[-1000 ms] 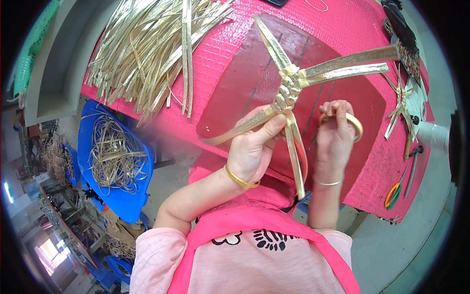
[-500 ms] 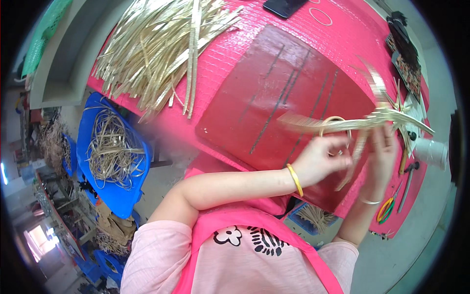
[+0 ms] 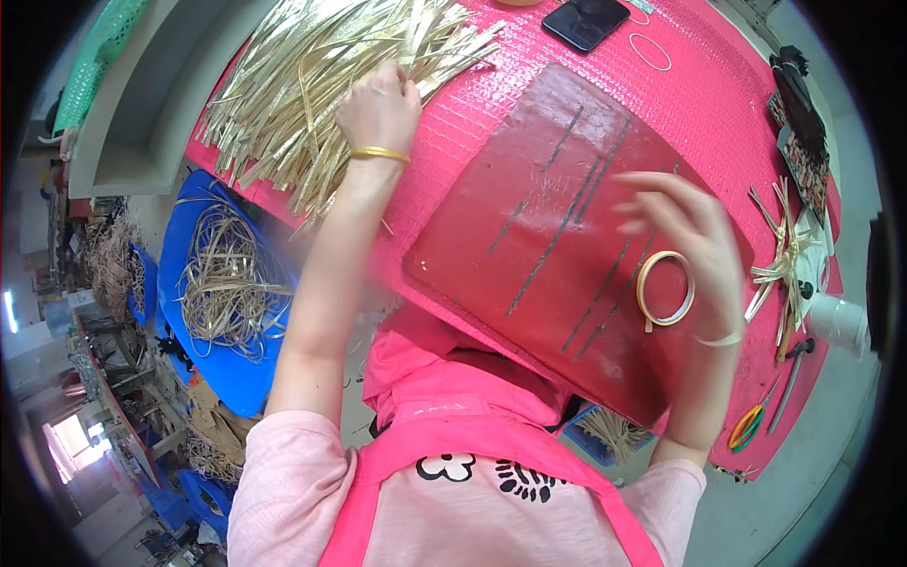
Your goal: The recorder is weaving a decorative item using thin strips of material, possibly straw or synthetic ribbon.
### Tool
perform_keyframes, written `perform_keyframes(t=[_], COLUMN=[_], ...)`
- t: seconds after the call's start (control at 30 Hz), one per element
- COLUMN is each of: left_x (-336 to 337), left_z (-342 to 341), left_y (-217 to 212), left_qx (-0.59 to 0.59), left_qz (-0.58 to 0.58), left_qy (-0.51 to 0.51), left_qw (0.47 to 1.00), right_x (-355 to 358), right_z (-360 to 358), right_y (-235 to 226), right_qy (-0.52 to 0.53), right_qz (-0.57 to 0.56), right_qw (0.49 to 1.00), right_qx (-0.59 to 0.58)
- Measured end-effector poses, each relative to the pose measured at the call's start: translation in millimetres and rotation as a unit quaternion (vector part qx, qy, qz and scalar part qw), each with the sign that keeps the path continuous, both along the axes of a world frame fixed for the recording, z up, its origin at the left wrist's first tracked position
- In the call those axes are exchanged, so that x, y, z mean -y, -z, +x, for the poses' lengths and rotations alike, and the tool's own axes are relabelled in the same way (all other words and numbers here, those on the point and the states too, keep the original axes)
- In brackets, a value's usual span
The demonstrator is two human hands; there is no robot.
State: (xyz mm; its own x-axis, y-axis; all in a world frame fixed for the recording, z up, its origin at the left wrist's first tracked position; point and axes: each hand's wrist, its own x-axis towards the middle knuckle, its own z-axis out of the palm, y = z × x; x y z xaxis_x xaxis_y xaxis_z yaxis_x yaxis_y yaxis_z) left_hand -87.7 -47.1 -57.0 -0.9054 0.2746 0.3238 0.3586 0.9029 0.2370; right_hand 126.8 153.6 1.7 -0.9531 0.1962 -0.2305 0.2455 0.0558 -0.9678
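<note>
My left hand [image 3: 380, 111] is at the pile of flat gold strips [image 3: 293, 104] at the table's far left, its fingers curled down and closed on strips there. The fingertips are partly hidden. Over the dark red board [image 3: 491, 208], my right hand [image 3: 694, 231] hovers with its fingers apart, holding nothing; motion blurs it. Just beside it on the board lies a thin roll of tape [image 3: 666, 288], cream coloured with a short loose end. A bundle of crossed gold strips [image 3: 782, 260] lies at the table's right.
A phone [image 3: 586, 21] and a thin ring [image 3: 650, 52] lie at the back. On the right are a white spool [image 3: 838, 321], a hammer [image 3: 792, 378] and scissors [image 3: 746, 427]. A blue bin [image 3: 213, 378] of tangled strips stands left of the table.
My left hand has moved from the board to the strip pile. The right hand has let go of the crossed strips, which now lie at the right, and has moved back over the board.
</note>
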Motion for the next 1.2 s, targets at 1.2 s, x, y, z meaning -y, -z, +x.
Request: perform_keyframes(t=[1.2], left_x=[-11.4], left_z=[80.5], left_y=[-101.0], left_qx=[0.539], left_qz=[0.406], left_qy=[0.280], left_qw=[0.683], right_x=[69.7], right_z=[-2.7], right_y=[9.8], right_qy=[0.296], right_qz=[0.129], right_qw=[0.920], right_qx=[-0.221])
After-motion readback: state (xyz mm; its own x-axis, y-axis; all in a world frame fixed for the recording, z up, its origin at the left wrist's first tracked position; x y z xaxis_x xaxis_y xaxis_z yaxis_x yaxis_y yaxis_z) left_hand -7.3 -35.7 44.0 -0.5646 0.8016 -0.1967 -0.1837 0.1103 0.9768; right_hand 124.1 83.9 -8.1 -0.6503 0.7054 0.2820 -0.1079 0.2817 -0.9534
